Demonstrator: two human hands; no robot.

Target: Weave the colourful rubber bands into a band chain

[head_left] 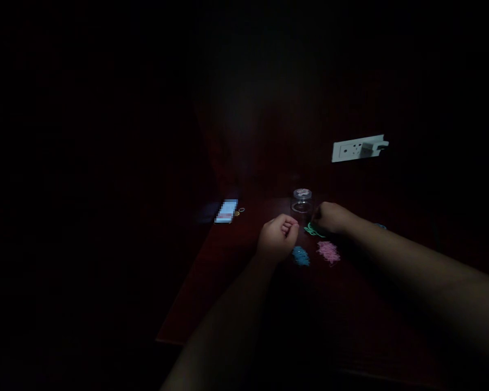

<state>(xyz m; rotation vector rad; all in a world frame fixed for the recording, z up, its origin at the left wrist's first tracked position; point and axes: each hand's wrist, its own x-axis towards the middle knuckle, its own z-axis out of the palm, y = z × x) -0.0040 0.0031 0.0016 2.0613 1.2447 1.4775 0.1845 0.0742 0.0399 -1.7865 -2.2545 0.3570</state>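
Observation:
Closed and slightly raised over the dark red table, my left hand [277,239] has its fingers curled in; whatever they may hold is hidden. My right hand [333,218] reaches down to some green looped strands [314,231], its fingertips together at their edge and partly in shadow. Below the hands lie a pile of small blue strands or bands [300,256] and a similar pink pile [328,252]. Just behind the hands stands a clear round jar [302,206] with a patterned lid on top.
A phone with a lit, pixelated screen [226,211] lies at the table's left edge. Beside it are a small ring [242,209] and a gold-coloured bit [237,214]. A white wall socket [346,150] holds a plug. Something blue [382,226] shows behind my right forearm. Surroundings are very dark.

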